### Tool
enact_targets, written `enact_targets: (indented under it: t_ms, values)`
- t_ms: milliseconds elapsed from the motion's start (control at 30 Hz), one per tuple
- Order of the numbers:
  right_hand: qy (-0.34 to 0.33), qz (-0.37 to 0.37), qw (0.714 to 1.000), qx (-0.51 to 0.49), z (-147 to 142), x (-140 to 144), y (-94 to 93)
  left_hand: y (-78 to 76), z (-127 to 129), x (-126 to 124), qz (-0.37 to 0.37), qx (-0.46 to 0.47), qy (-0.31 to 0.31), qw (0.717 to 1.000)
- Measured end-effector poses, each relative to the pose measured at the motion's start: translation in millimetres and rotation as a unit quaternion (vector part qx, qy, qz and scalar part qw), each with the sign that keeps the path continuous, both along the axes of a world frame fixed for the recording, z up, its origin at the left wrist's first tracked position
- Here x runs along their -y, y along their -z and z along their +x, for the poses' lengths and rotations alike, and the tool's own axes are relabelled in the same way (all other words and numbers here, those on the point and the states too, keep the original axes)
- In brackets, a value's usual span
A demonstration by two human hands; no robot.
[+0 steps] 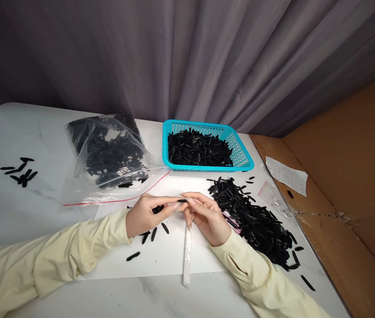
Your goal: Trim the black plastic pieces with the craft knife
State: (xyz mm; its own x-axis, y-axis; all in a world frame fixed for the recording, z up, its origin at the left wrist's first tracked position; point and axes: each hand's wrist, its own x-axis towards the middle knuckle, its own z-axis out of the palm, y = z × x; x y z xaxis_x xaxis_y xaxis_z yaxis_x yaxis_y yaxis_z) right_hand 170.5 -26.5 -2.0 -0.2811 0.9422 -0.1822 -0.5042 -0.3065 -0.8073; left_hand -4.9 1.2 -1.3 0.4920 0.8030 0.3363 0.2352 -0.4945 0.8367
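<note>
A clear bag (107,159) of black pieces, a blue basket (243,154) and a loose heap (256,221) of them ring the hands. The left hand (142,216) and right hand (207,216) meet fingertip to fingertip, pinching one black piece (182,201) between them, with a white strip (187,254) hanging from the right. All sits on white paper (160,260) over a marble table (15,207), grey curtain (187,57) behind.

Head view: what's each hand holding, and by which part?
Left hand holds small black pieces in its curled fingers. Right hand pinches one black piece by its end at the fingertips; a white strip hangs from its grip.
</note>
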Motion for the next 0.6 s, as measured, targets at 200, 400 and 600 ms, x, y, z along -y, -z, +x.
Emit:
enact_targets:
  t_ms: [200, 400, 600]
  values:
    - [-0.003, 0.007, 1.000, -0.006, 0.3, 0.3, 0.3, -0.3, 0.0, 0.2, -0.012, -0.002, 0.004, 1.000]
    - [-0.005, 0.013, 1.000, -0.005, 0.3, 1.3, 0.2, -1.2, -0.2, 0.3, -0.027, -0.004, 0.015, 1.000]
    - [-0.013, 0.016, 1.000, -0.006, 0.3, 1.6, 0.9, 0.7, -1.1, 0.0, -0.036, -0.017, 0.019, 0.999]
